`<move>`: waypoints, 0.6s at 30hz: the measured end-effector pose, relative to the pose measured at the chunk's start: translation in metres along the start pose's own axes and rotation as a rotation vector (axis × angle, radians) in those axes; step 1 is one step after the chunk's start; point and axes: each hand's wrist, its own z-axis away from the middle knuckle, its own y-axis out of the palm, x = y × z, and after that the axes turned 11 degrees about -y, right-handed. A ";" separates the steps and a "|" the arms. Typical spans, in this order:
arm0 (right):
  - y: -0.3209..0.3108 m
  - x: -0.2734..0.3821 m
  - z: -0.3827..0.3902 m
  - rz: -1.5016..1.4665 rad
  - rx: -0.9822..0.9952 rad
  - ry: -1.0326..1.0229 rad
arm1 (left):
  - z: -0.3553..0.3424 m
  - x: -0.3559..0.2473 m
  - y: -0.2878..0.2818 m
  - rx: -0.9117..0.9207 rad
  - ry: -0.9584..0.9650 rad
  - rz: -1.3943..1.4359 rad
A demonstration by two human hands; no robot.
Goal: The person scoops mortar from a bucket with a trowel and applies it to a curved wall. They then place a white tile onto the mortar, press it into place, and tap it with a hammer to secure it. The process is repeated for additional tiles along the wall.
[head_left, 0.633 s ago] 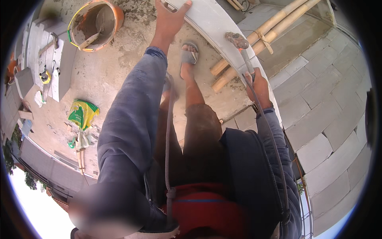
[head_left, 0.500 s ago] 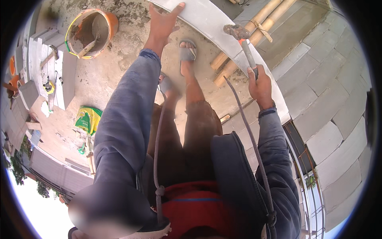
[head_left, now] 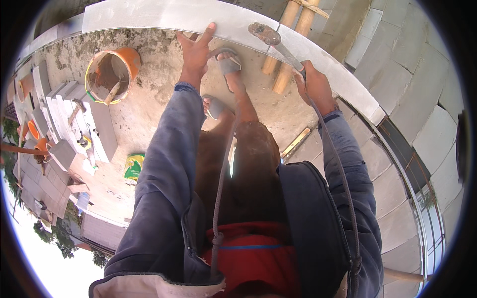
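A row of light grey blocks (head_left: 169,17) curves across the top of the view. My left hand (head_left: 195,55) is open, its fingers spread and the fingertips at the blocks' near edge. My right hand (head_left: 318,88) is wrapped round the handle of a hammer (head_left: 287,53). The hammer's worn, rust-brown head lies over the block row, close to a joint between two blocks; whether it touches cannot be made out. A drawstring from my jacket hangs across the right wrist.
An orange bucket (head_left: 130,60) of mortar with a tool in it stands at the left. Beyond it are stacked blocks (head_left: 102,131) carrying another hammer (head_left: 75,110) and a yellow tape measure (head_left: 84,142). A green-yellow bag (head_left: 133,166) lies nearby. Bamboo poles (head_left: 288,54) pass the wall.
The view has shifted, showing more of the block row to the left. My right hand has brought the hammer leftward and tilted it lower. My left hand stays at the block edge.
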 end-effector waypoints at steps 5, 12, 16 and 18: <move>-0.003 0.015 0.003 -0.020 0.014 0.070 | -0.001 -0.008 -0.007 -0.042 -0.032 -0.152; -0.003 0.020 0.008 -0.016 0.005 0.082 | -0.003 -0.017 -0.005 -0.073 -0.130 -0.234; -0.005 0.045 0.025 -0.062 -0.058 0.007 | 0.016 -0.024 -0.024 -0.064 -0.168 -0.259; -0.001 0.069 0.025 -0.077 -0.063 -0.059 | 0.034 -0.014 -0.062 -0.053 -0.174 -0.263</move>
